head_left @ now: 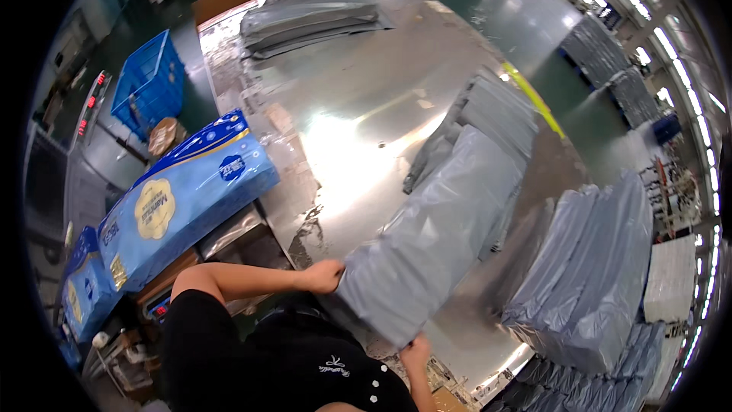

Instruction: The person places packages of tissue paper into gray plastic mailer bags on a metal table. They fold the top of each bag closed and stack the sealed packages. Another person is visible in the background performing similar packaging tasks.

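Fingers curled tight on both sides: the left hand [324,275] pinched the near left corner of the grey bag [435,236], and the right hand [415,351] gripped its near right corner, so the bag was held at its open end by both corners. The bag lay long and flat on the steel table [358,107], stretching away from the person toward the middle, and that two-corner hold looked like a way of keeping the mouth square and taut (a judgement, since the opening itself was hidden under the fingers). More grey bags waited within reach: a thick stack [587,275] just to the right, a flatter pile [496,111] beyond the held bag, and another pile [313,23] at the far end of the table. Off the left edge sat a big blue pack [187,198], long and pillow-shaped, with a round gold badge on its face and a small dark blue one beside it. A second blue pack [84,286] of the same kind lay lower left. Further back on the floor stood a blue crate [149,80], and a brown box [225,1] at the table's far corner.
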Available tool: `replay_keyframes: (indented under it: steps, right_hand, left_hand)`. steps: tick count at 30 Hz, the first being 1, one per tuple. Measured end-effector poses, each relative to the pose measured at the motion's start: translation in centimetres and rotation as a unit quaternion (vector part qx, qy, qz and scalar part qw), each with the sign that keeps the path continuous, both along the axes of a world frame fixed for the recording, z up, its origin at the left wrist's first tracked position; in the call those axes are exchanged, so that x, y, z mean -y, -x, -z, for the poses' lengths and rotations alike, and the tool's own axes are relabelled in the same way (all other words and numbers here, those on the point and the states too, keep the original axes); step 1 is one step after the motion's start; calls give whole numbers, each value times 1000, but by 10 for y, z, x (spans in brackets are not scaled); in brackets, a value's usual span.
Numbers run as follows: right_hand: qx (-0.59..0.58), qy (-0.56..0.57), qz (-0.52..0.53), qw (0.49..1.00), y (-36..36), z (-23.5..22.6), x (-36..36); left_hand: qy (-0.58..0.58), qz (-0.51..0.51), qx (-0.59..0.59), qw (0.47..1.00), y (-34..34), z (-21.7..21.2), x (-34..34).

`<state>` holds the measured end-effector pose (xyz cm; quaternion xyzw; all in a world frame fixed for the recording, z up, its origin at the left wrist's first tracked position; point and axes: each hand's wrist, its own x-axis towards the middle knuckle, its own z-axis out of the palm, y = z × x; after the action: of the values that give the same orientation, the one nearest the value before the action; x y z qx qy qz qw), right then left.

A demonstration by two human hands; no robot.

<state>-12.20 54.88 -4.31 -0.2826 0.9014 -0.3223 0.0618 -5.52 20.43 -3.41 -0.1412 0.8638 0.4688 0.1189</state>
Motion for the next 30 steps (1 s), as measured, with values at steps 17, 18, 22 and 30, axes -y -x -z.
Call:
replay_keyframes:
  steps: [17,18,22,30]
  right_hand:
    - [-141,76,66,985,-36,5,118]
    - [-24,-63,79,995,-12,15,120]
    - [-154,7,152,976,16,36,137]
    - [68,124,-87,986,-28,-30,197]
  left_hand:
    - [-305,-114,21,945,-36,51,10]
    - [-337,-103,31,935,-35,26,0]
    - [-418,-191,48,887,-42,10,1]
    - [-522,-294,156,785,-19,-14,22]
